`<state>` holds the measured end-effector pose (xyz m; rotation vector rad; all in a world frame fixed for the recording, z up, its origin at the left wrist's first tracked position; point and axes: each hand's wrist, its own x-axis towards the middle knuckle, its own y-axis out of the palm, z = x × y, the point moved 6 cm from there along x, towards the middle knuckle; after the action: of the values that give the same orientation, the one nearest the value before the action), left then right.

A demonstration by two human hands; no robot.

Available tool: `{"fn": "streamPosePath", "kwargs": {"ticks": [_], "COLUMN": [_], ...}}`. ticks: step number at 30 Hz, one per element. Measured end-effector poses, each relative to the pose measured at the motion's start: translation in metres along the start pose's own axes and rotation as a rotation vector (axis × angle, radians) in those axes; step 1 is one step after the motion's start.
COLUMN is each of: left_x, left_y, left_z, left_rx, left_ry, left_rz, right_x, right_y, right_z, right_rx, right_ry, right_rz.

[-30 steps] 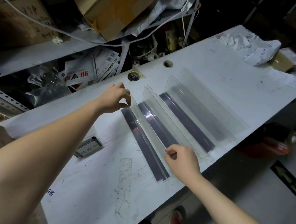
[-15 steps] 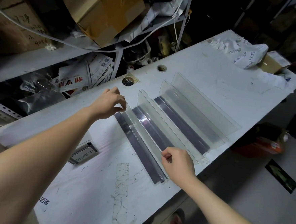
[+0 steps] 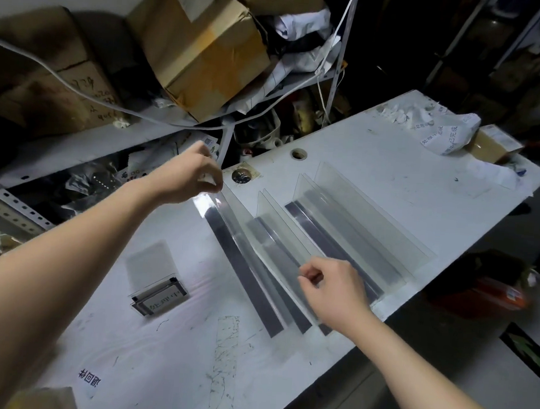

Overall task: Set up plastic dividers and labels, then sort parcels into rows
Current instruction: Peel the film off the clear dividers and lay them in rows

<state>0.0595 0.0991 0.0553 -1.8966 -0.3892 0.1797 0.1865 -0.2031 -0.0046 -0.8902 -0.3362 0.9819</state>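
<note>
Three clear plastic dividers with dark base strips lie side by side on the white table [image 3: 173, 341]. My left hand [image 3: 189, 176] pinches the far top corner of the nearest clear divider [image 3: 246, 250], and my right hand [image 3: 333, 291] pinches its near top edge. That divider is tilted and partly lifted, leaning toward the middle divider [image 3: 277, 220]. The third divider [image 3: 357, 217] stands upright further right. A small clear label holder [image 3: 160, 299] with a paper slip lies flat on the table to the left.
Crumpled grey parcel bags [image 3: 443, 133] and a small brown box [image 3: 493, 146] sit at the table's far right end. Cardboard boxes [image 3: 197, 42], cables and clutter fill the metal shelves behind. An orange object [image 3: 486, 293] lies on the floor beyond the table's right edge.
Both hands have raised and tilted the nearest divider off its flat standing position; my left hand moved up and toward the back edge. The camera view shifted.
</note>
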Motion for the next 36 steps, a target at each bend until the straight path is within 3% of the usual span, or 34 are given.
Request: {"fn": "streamPosePath", "kwargs": {"ticks": [14, 20, 24, 30, 36], "left_x": [0.018, 0.062, 0.095, 0.163, 0.254], "left_y": [-0.13, -0.14, -0.138, -0.123, -0.095], "left_z": [-0.113, -0.191, -0.229, -0.228, -0.24], "left_rx": [0.184, 0.27, 0.264, 0.24, 0.183], "left_ry": [0.015, 0.162, 0.161, 0.089, 0.132], "left_rz": [-0.239, -0.268, -0.285, -0.289, -0.279], "right_x": [-0.009, -0.018, -0.015, 0.005, 0.053], "right_y": [-0.146, -0.214, -0.251, -0.299, -0.34], "right_z": [-0.001, -0.041, -0.07, -0.115, -0.171], "right_rx": [0.06, 0.061, 0.055, 0.066, 0.07], "right_ry": [-0.173, -0.224, -0.241, -0.223, -0.144], "right_rz": [-0.13, -0.156, -0.164, -0.181, -0.206]}}
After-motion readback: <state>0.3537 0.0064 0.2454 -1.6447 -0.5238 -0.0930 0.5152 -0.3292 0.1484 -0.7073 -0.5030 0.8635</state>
